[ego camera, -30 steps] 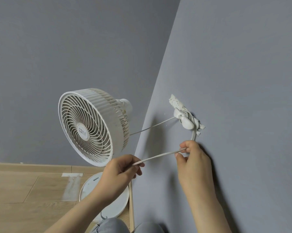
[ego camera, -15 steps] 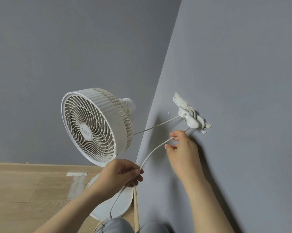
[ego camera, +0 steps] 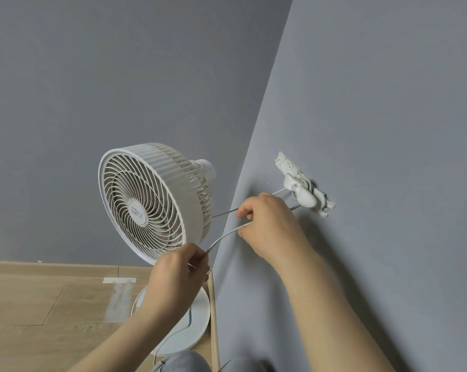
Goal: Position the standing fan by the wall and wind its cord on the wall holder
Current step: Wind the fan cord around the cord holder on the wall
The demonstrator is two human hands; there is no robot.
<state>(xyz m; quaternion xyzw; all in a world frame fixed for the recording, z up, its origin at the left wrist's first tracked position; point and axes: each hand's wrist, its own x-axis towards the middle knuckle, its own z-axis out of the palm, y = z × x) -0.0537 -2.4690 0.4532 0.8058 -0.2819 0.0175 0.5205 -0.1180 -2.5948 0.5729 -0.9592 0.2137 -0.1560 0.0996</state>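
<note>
Cord work at the corner: the thin white power cord (ego camera: 224,236) runs as a short curved span between the two hands, and both are pinched shut on it. The right hand (ego camera: 270,224) grips it near the grey wall (ego camera: 374,103), just beside the white plastic wall holder (ego camera: 303,193), with a stretch of cord going from the fingers up to the holder, where some turns look already wound on. The left hand (ego camera: 180,269) sits lower, closed on the slack, and the rest of the cord drops away below it across the round base. The white standing fan with the round grille (ego camera: 146,204) stands in the corner, its head close to both walls and its base on the pale wooden floor (ego camera: 39,304), so the positioning looks settled and the winding is the job in hand. A second line runs taut from behind the fan head to the holder. Here is the danger: pull the next loop too hard and that taut line could tug the fan head over, or strain the holder, whose mounting looks rough and ragged at the edges. Let the left hand go slack too soon, and the wound turns may slip off the hook.
</note>
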